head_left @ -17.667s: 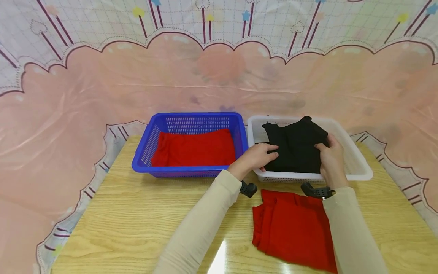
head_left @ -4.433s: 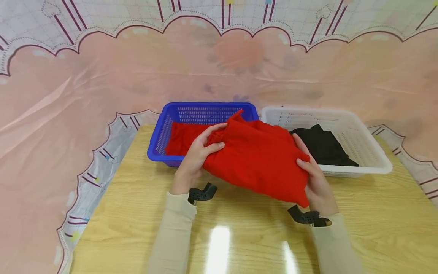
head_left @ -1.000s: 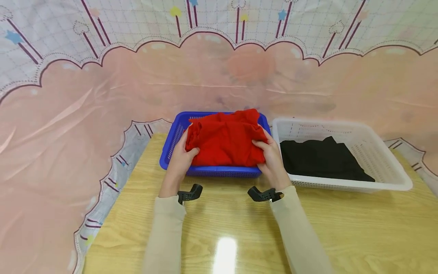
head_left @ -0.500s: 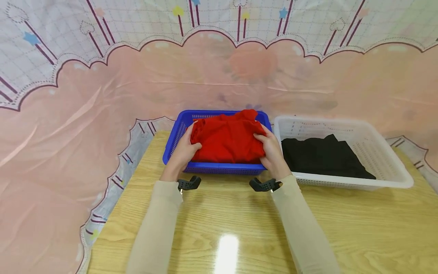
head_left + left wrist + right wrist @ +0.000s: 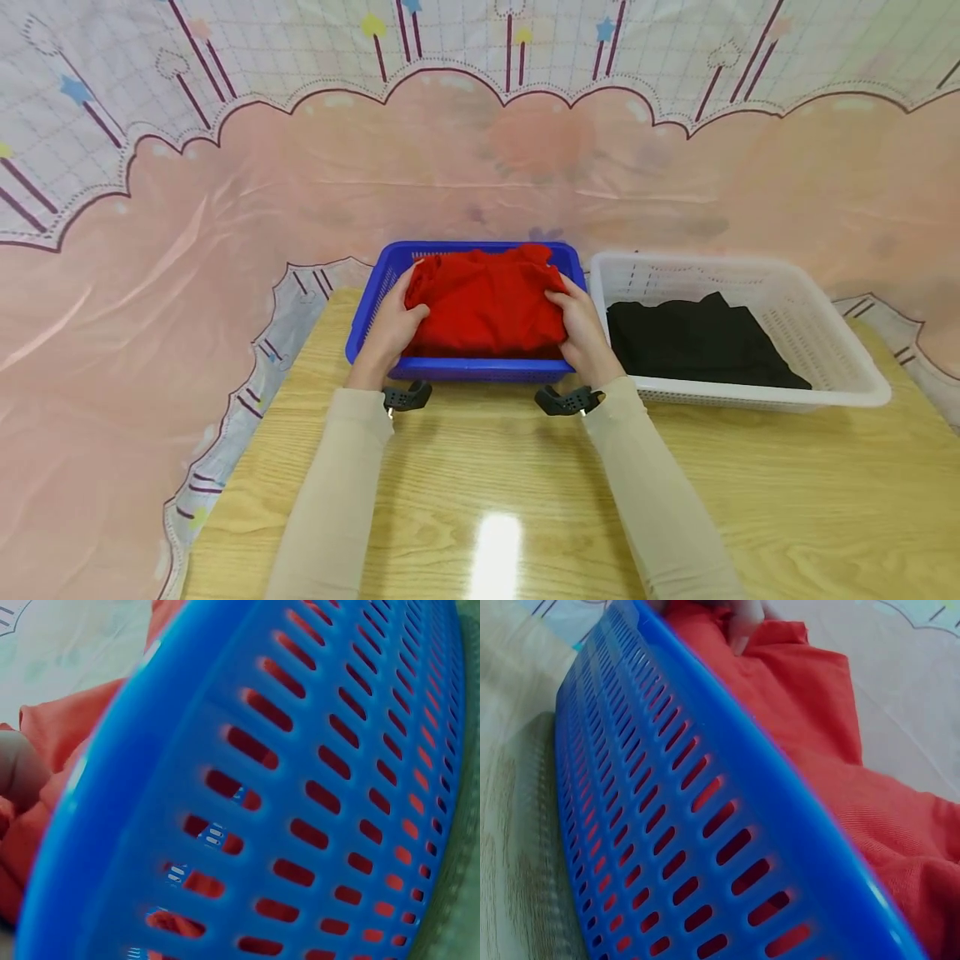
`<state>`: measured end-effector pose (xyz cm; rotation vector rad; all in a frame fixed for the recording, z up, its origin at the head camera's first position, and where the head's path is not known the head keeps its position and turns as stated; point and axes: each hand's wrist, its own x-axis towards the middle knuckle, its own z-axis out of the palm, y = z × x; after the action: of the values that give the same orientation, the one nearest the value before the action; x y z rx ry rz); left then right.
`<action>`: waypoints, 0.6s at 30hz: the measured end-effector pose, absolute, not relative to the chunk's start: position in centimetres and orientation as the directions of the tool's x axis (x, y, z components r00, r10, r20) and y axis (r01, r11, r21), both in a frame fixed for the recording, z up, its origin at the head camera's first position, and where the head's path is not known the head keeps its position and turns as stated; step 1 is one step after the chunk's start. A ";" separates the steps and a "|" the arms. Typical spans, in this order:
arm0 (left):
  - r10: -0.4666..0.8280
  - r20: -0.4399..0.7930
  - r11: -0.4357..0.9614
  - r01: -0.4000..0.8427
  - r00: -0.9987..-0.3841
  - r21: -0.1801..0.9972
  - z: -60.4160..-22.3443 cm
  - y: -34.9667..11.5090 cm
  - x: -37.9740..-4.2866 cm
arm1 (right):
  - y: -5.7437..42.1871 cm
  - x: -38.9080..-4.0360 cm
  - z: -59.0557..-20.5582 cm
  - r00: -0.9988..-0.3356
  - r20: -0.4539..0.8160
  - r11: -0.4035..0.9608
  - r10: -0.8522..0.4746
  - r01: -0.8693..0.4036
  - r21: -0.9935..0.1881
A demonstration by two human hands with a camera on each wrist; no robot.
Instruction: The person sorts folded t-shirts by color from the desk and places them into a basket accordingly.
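Note:
A folded red garment (image 5: 487, 304) lies low inside the blue basket (image 5: 480, 367). My left hand (image 5: 393, 321) holds its left end, thumb on top. At the opposite end my right hand (image 5: 581, 321) grips the cloth, with the thumb over the near side. Through the slots of the basket wall (image 5: 322, 795) in the left wrist view, red fabric shows. The right wrist view has the garment (image 5: 802, 697) rising above the basket rim, with some fingers (image 5: 744, 622) on it. The fingers under the cloth are hidden.
To the right stands a white basket (image 5: 847, 358) with a folded black garment (image 5: 697, 342) in it. Both baskets sit near the back of the wooden table (image 5: 465, 475). A pink patterned curtain (image 5: 450, 175) hangs behind.
Earlier the black garment was set in the white basket while a red one lay on the table. Both hands then carried that red garment left into the blue basket, and it now sits slightly lower.

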<state>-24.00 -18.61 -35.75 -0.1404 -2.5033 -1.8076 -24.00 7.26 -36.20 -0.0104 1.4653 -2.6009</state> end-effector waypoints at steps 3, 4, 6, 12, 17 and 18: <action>0.036 0.081 0.284 0.088 -0.996 0.955 -35.6 -18.7 -24.0 | 7.1 -24.0 -36.2 -0.987 -0.089 -0.519 -0.135 0.147 -0.842; 0.038 0.078 0.265 0.085 -0.996 0.960 -35.6 -18.6 -24.0 | 7.2 -24.1 -36.1 -0.987 -0.089 -0.521 -0.132 0.145 -0.841; 0.043 0.065 0.235 0.073 -0.997 0.969 -35.5 -18.5 -24.1 | 7.4 -24.1 -36.1 -0.986 -0.111 -0.519 -0.122 0.158 -0.840; 0.079 0.031 0.247 0.050 -0.996 0.968 -35.4 -18.1 -24.1 | 7.7 -24.1 -36.2 -0.982 -0.171 -0.506 -0.086 0.191 -0.841; 0.081 0.051 0.288 0.072 -0.995 0.955 -35.5 -18.3 -24.2 | 7.2 -24.4 -36.3 -0.977 -0.182 -0.471 -0.111 0.213 -0.856; 0.087 0.054 0.296 0.077 -0.995 0.952 -35.6 -18.4 -24.3 | 7.2 -24.5 -36.3 -0.975 -0.191 -0.459 -0.115 0.223 -0.860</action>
<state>-24.27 -18.38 -35.55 -0.1608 -2.5351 -1.8621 -24.46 7.16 -36.31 0.1560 1.5099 -2.5213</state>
